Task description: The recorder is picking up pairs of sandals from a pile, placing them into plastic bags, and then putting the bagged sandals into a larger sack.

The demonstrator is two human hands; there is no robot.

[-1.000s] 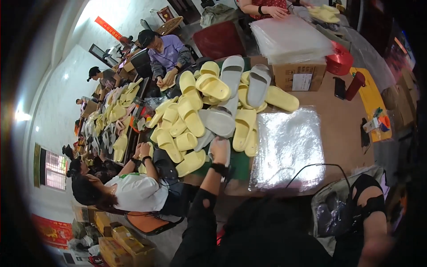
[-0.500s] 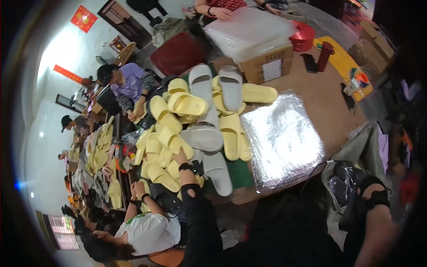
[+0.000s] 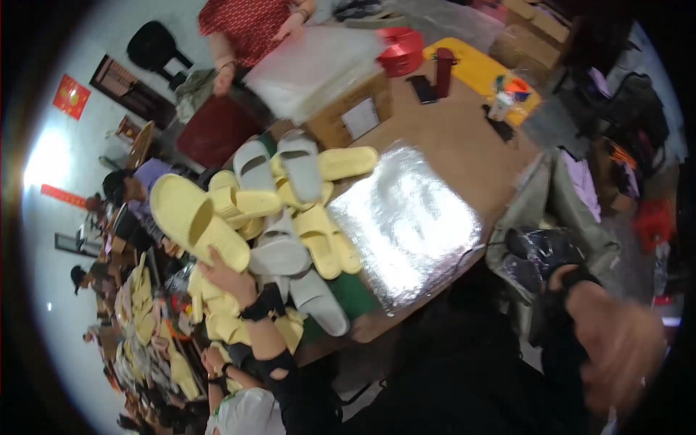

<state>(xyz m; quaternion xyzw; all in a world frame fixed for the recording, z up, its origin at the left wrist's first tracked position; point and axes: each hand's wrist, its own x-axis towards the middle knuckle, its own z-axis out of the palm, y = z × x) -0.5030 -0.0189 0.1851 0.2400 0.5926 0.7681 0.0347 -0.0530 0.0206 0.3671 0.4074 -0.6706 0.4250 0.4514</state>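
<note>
My left hand [image 3: 226,277] grips the near end of a yellow slide slipper [image 3: 170,210], lifted and tilted above the pile. Its strap faces my hand and its sole end points to the far left. Around it lie more yellow slippers [image 3: 319,243] and several grey slippers [image 3: 281,257], loosely stacked on the table. Out at the lower right hangs my right hand [image 3: 616,341], away from the table. Motion blurs its fingers, so what they do cannot be made out. A shiny silver sheet [image 3: 409,225] lies flat to the right of the slippers.
A cardboard box [image 3: 355,109] topped with clear plastic bags stands at the far side. Beyond are a red ribbon roll [image 3: 400,52], a dark phone [image 3: 423,89] and a yellow tray [image 3: 464,61]. A grey-green bag [image 3: 554,210] is at right. Other people sit left and stand far.
My left hand has picked up a yellow slipper from the pile. My right arm has bent, bringing the hand into view. The view has turned, and the person opposite shows more.
</note>
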